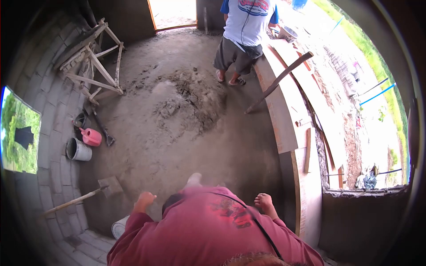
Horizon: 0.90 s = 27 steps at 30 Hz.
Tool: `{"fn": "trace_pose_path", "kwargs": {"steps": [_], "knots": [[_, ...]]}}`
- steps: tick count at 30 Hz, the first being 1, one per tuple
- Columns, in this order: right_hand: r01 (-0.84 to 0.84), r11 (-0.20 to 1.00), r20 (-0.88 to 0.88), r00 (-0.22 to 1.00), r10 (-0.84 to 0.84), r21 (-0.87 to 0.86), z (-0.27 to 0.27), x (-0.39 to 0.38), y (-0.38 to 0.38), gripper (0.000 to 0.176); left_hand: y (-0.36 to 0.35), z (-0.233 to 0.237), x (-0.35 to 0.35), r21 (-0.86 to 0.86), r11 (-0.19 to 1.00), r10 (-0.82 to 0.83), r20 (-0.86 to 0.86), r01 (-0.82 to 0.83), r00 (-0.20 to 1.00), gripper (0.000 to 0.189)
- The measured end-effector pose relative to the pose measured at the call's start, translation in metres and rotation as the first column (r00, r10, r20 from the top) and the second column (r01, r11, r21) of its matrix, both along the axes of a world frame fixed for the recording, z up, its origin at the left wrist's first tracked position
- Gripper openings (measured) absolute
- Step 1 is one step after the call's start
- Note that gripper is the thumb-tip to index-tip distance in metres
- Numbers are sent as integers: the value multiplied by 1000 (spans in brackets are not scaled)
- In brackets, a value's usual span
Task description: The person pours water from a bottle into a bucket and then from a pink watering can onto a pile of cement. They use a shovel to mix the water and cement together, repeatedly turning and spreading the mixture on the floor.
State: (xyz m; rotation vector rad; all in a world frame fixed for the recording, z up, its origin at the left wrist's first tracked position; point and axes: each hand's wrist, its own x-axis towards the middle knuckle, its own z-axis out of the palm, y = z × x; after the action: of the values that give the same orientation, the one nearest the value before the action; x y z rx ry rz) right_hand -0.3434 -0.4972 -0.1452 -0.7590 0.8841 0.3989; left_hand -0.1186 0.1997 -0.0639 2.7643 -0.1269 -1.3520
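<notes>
My left hand (145, 201) is held out at the left of my red shirt (195, 226), its fingers curled in, with nothing visible in it. On the other side, my right hand (263, 201) is closed too, fingers bent towards the palm, and no object shows in it. Both hands hang over the grey floor (222, 159), touching nothing. Nearest to my left hand are a shovel (111, 186) with a wooden handle and a white bucket (119, 228). Wooden boards (308, 199) stand to the right of my right hand.
Wet mortar (191, 97) is heaped mid-floor. A co-worker (248, 26) stands beyond it by the boards. A slanted pole (279, 82) leans there. Along the left block wall are a wooden trestle (97, 62), pink watering can (91, 137), grey bucket (80, 150) and second shovel (104, 128).
</notes>
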Motion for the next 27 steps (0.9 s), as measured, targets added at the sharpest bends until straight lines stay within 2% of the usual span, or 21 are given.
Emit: {"fn": "trace_pose_path", "kwargs": {"steps": [3, 4, 7, 8, 11, 13, 14, 17, 18, 19, 20, 21, 22, 25, 27], "knots": [[-60, 998, -85, 995, 61, 23, -17, 0, -13, 12, 1, -4, -32, -25, 999, 42, -18, -42, 999, 56], [-17, 999, -168, 986, 11, -36, -5, 3, -7, 12, 1, 0, -45, -45, 995, 85, -31, -86, 996, 56], [-84, 992, -224, 973, 60, -99, 24, 13, 1, 20, -10, 21, -77, -60, 974, 215, -60, -219, 975, 55], [-11, 999, -217, 976, 1, -45, 36, 16, 3, 25, -14, 25, -80, -66, 962, 261, -65, -265, 963, 55], [-166, 947, -277, 957, 88, -275, 64, 41, 17, 26, -11, 7, -90, -96, 970, 221, -16, -222, 975, 53], [-161, 963, -223, 968, 112, -217, 46, 40, 13, 26, 1, -6, -94, -145, 965, 224, 37, -216, 974, 52], [-170, 968, -199, 971, 133, -184, 36, 47, 13, 27, 1, 9, -89, -177, 949, 268, 14, -261, 963, 52], [-314, 896, -116, 949, 292, -313, 63, 78, 45, 27, 24, 9, -89, -230, 915, 357, 81, -331, 931, 48], [-542, 669, -38, 790, 612, -509, 41, 82, 43, 25, 34, 17, -90, -250, 903, 386, 111, -350, 916, 47], [-575, 371, -31, 569, 822, -729, 28, 89, 48, 23, 48, 23, -91, -250, 882, 433, 98, -399, 896, 47], [-586, 307, -23, 487, 873, -750, 17, 96, 51, 21, 60, 27, -90, -256, 860, 474, 86, -440, 876, 47], [-513, -71, -231, 256, 939, -856, 41, 108, 79, 17, 72, 27, -92, -265, 838, 510, 69, -477, 857, 48], [-315, -419, -463, 77, 883, -852, 56, 118, 99, 14, 90, 22, -90, -262, 829, 529, 81, -494, 845, 48], [74, -453, -458, -89, 884, -888, 75, 144, 165, 14, 139, 16, -116, -220, 792, 591, 44, -570, 805, 48], [-261, -291, -294, -27, 955, -920, 89, 161, 201, 14, 170, 18, -134, -164, 749, 649, -11, -642, 760, 49]]}}
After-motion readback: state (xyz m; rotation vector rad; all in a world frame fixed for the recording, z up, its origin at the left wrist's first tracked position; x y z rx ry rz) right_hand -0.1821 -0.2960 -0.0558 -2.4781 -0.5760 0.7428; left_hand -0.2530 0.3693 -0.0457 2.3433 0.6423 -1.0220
